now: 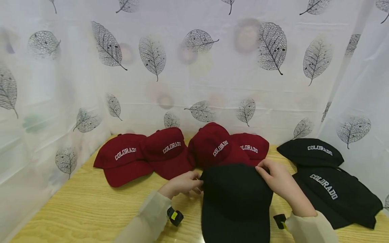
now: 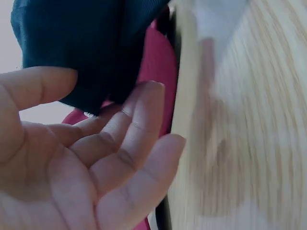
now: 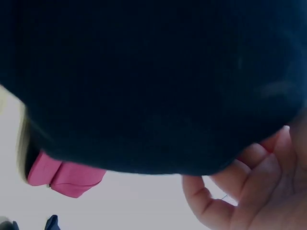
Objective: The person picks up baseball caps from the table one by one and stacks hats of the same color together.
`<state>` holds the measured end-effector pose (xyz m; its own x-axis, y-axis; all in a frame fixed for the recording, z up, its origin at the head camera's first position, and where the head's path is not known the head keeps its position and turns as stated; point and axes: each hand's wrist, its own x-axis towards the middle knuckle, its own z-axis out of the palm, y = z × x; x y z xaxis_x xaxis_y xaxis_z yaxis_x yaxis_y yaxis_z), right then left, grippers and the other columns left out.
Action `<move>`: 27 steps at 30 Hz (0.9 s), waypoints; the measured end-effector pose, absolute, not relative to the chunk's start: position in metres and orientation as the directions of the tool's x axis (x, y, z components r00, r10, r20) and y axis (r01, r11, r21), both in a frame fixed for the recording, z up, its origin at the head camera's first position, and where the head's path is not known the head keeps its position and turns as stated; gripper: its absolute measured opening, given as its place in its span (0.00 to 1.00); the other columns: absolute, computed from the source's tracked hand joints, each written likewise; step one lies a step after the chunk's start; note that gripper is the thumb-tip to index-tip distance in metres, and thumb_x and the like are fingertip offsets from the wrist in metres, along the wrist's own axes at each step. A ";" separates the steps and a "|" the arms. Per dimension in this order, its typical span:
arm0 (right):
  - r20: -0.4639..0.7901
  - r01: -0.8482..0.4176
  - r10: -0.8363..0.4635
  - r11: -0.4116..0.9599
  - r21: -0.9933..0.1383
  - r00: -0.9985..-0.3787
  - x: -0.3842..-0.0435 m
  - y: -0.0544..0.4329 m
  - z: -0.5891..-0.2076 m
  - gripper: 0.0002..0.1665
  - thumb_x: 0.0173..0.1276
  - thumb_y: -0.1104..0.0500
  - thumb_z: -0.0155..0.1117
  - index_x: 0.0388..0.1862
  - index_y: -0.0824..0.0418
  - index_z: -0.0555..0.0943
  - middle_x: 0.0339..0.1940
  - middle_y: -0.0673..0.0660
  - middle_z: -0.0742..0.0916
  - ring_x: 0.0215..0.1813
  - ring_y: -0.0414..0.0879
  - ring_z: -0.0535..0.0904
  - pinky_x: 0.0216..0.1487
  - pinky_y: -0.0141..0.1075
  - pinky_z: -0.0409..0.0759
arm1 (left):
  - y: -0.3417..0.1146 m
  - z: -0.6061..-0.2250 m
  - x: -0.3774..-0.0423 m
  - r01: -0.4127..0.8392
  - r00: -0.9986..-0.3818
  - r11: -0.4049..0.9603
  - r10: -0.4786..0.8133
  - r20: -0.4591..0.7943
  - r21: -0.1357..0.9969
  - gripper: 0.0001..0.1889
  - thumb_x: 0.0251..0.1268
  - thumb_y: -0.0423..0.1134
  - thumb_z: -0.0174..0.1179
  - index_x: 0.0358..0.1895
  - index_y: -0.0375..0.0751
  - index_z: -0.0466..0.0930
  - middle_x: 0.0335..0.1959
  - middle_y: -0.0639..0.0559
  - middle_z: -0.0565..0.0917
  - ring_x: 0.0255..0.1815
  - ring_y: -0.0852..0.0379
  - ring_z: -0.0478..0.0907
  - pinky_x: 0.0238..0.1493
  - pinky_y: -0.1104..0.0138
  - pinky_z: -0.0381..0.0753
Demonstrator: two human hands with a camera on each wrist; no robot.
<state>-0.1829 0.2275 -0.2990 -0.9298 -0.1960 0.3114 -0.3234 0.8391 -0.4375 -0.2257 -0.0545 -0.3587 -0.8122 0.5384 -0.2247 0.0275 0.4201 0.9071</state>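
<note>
A plain-looking black cap (image 1: pixel 237 202) is held up in front of me, its brim towards me and its crown away. My left hand (image 1: pixel 185 185) pinches the left edge of the crown. In the left wrist view the thumb lies on one side of the black fabric (image 2: pixel 81 43) and the curled fingers on the other. At the upper right corner, my right hand (image 1: pixel 281 182) grips the cap between thumb and fingers. The dark cloth (image 3: pixel 144 96) fills most of the right wrist view and hides part of those fingers.
Red COLORADO caps (image 1: pixel 124 158) stand in a row along the back of the wooden table (image 1: pixel 70 212). Two black COLORADO caps (image 1: pixel 337 195) lie at the right, one behind the other. A leaf-patterned white curtain (image 1: pixel 182 84) encloses the back and sides.
</note>
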 end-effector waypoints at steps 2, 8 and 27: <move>0.268 -0.327 -0.229 0.845 -0.424 -0.936 -0.185 0.228 -0.302 0.03 0.60 0.64 0.58 0.28 0.62 0.76 0.21 0.50 0.77 0.25 0.43 0.69 0.28 0.38 0.69 | -0.055 -0.359 -0.225 0.053 -0.812 0.459 0.537 -0.229 0.887 0.10 0.64 0.37 0.48 0.43 0.34 0.70 0.31 0.46 0.78 0.33 0.51 0.78 0.26 0.61 0.76; 0.179 -0.352 -0.304 0.834 -0.424 -0.936 -0.190 0.233 -0.311 0.04 0.61 0.64 0.56 0.29 0.65 0.75 0.19 0.48 0.76 0.23 0.42 0.68 0.27 0.36 0.68 | -0.055 -0.360 -0.224 0.083 -0.791 0.517 0.554 -0.259 0.852 0.13 0.64 0.41 0.50 0.45 0.36 0.69 0.27 0.47 0.77 0.27 0.55 0.74 0.22 0.65 0.70; 0.262 -0.260 -0.158 0.869 -0.421 -0.952 -0.202 0.260 -0.319 0.10 0.61 0.73 0.44 0.25 0.62 0.70 0.22 0.58 0.75 0.26 0.50 0.69 0.29 0.42 0.66 | -0.030 -0.346 -0.196 0.174 -0.650 0.505 0.703 -0.287 0.845 0.06 0.63 0.41 0.52 0.36 0.42 0.73 0.26 0.50 0.79 0.28 0.58 0.77 0.20 0.67 0.71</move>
